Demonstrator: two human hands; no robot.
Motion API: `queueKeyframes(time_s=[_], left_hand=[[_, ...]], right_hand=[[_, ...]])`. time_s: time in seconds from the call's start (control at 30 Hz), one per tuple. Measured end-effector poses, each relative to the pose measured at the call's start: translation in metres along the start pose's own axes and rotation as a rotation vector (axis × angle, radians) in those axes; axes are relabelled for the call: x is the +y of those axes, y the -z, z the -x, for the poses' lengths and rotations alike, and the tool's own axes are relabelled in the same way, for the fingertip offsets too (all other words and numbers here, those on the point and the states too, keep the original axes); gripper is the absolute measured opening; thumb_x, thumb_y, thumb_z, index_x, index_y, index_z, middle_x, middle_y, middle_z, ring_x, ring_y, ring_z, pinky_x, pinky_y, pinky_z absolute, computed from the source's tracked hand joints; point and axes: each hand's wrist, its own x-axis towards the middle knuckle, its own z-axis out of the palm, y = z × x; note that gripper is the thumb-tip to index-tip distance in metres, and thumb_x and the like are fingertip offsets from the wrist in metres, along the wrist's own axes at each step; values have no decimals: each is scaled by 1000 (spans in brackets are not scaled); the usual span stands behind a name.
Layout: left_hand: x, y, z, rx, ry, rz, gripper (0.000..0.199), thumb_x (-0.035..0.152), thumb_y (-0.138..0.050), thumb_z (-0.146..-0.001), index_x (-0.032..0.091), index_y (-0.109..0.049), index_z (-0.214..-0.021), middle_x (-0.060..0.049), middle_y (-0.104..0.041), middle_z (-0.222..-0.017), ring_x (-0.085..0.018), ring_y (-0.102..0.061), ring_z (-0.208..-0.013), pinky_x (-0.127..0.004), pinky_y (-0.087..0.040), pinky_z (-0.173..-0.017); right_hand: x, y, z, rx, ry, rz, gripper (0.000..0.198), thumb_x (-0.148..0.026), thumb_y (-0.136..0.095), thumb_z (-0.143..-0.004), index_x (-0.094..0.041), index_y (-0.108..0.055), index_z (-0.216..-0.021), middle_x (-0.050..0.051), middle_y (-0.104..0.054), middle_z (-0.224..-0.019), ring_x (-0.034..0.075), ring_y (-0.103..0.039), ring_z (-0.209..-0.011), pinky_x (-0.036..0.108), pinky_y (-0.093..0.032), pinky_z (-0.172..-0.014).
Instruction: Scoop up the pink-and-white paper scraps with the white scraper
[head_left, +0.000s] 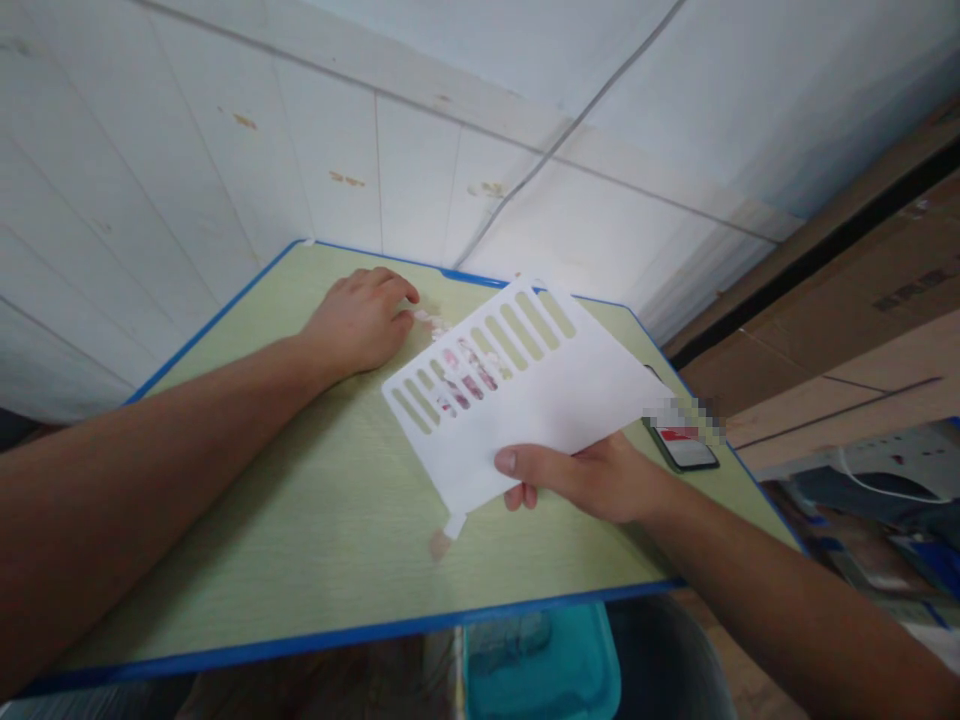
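My right hand [600,480] grips the lower edge of a flat white slotted card [555,400], thumb on top and fingers underneath. A row of rounded slots runs along its far side, and pink and white pieces show through some of them. The card is tilted above the table. My left hand [364,320] rests on the far left of the tabletop, thumb and forefinger apart. Just beyond its fingertips lie small pinkish-white pieces [429,320], partly hidden by the card. A small white tab [455,525] shows at the card's near corner.
The pale green table [300,530] has a blue edge and stands against a white panelled wall [337,150]. A phone [686,450] lies at the right. Below the front edge is a teal bin [547,670]. Cardboard boxes [840,290] stand at the right.
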Motion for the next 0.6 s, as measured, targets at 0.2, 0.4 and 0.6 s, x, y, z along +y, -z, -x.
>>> queueKeyframes(time_s=[0.2, 0.4, 0.6], left_hand=[[-11, -10, -2, 57, 12, 67, 46, 32, -63, -111, 29, -87, -150, -16, -79, -169, -43, -70, -162, -63, -52, -145], [-11, -12, -3, 67, -19, 34, 48, 33, -53, -115, 22, -84, -149, -19, -79, -169, -42, -70, -161, -65, -51, -145], [1, -3, 1, 32, 17, 18, 47, 25, -52, -117, 14, -83, -151, -24, -76, -173, -42, -68, -162, -68, -50, -146]], right_hand=[[0, 5, -2, 66, 14, 132, 33, -45, -97, -99, -23, -78, -83, 3, -81, -72, 17, -73, -62, 26, -65, -59], [1, -1, 1, 13, 55, 131, 35, -47, -95, -106, -23, -80, -86, 4, -84, -76, 18, -74, -65, 27, -66, -62], [2, -10, 5, -116, 46, 174, 41, -56, -96, -109, -23, -85, -88, 4, -87, -80, 17, -75, -67, 26, -64, -63]])
